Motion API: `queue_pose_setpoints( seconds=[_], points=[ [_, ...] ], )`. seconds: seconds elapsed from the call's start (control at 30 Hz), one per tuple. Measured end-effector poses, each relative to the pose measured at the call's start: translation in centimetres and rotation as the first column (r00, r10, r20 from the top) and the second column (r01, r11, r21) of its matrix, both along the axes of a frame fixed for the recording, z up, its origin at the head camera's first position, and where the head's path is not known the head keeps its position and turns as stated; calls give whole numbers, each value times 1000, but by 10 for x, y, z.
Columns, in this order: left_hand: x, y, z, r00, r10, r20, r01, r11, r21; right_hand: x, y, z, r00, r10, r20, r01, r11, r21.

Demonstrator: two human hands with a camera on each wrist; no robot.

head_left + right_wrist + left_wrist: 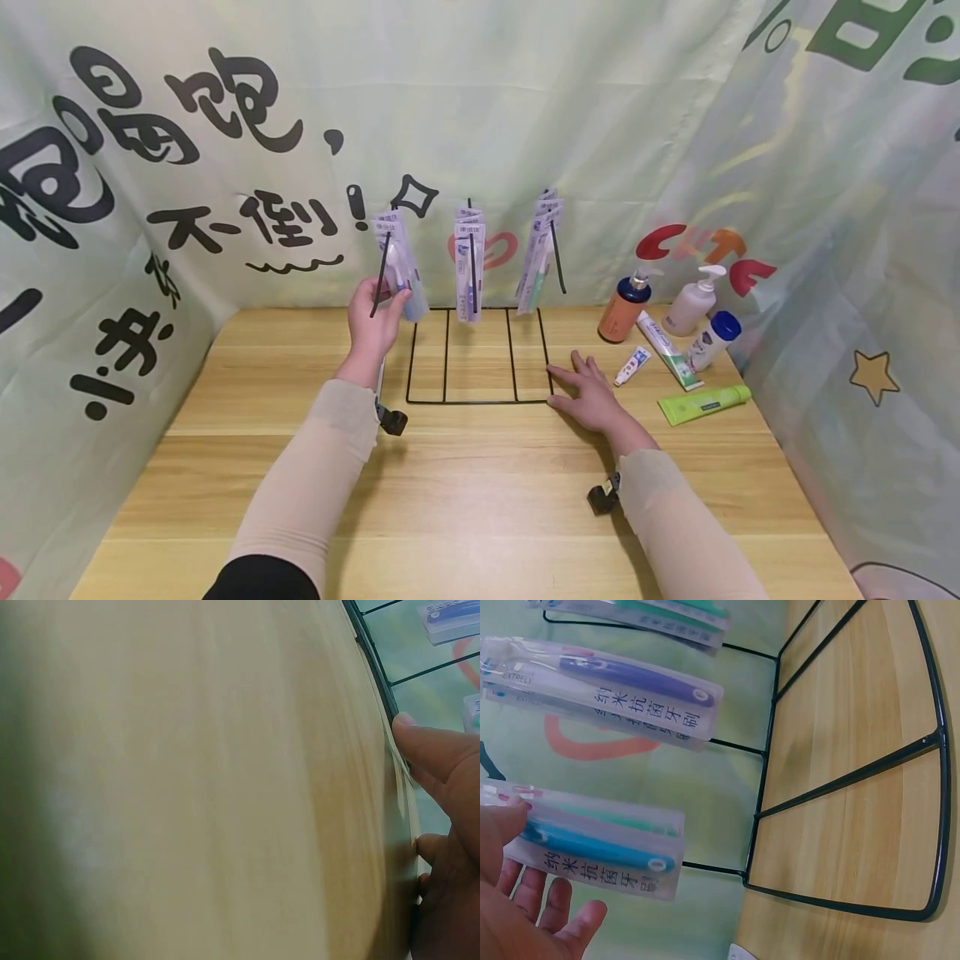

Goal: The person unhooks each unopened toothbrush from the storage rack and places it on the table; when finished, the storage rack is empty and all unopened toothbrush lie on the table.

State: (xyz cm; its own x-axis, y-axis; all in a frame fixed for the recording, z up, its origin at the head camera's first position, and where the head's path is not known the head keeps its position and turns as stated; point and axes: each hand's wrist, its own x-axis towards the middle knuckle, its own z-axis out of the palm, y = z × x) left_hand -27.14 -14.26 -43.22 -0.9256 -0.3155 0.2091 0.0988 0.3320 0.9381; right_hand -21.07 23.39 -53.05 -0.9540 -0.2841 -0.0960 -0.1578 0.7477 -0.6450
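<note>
A black wire display rack (480, 402) stands on the table, with packaged toothbrushes hanging from its hooks in three columns. At the left column, my left hand (375, 325) pinches the lower part of a packaged toothbrush (607, 851), thumb on the front and fingers behind; blue and green handles show through the clear wrap. The middle packaged toothbrushes (462, 267) have a purple handle in front. A green handle shows in the right packaged toothbrushes (534, 258). My right hand (592, 398) touches the right side of the rack's base with thumb and fingertips, fingers spread.
Right of the rack stand an orange pump bottle (618, 312), a pale pump bottle (690, 307) and a white bottle with blue cap (712, 342). Toothpaste tubes (670, 350) and a green tube (703, 405) lie near them. A printed cloth (600, 125) hangs behind.
</note>
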Motion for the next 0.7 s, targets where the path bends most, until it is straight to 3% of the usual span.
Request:
queue_pose_setpoints(
  seconds=[0.17,0.43,0.57,0.7],
  points=[
    [2,0,0,1000,-4,5,4,1000,13,0,0,0,1000,-3,2,3,1000,1],
    [8,-1,-1,998,55,4,-56,994,90,0,0,-1,1000,2,-11,-2,1000,5],
    [12,-1,2,999,44,4,-44,989,140,0,0,-1,1000,2,-12,-2,1000,7],
    [15,1,2,999,36,-27,-32,990,137,1,-1,0,1000,2,-12,-2,1000,2]
  ],
)
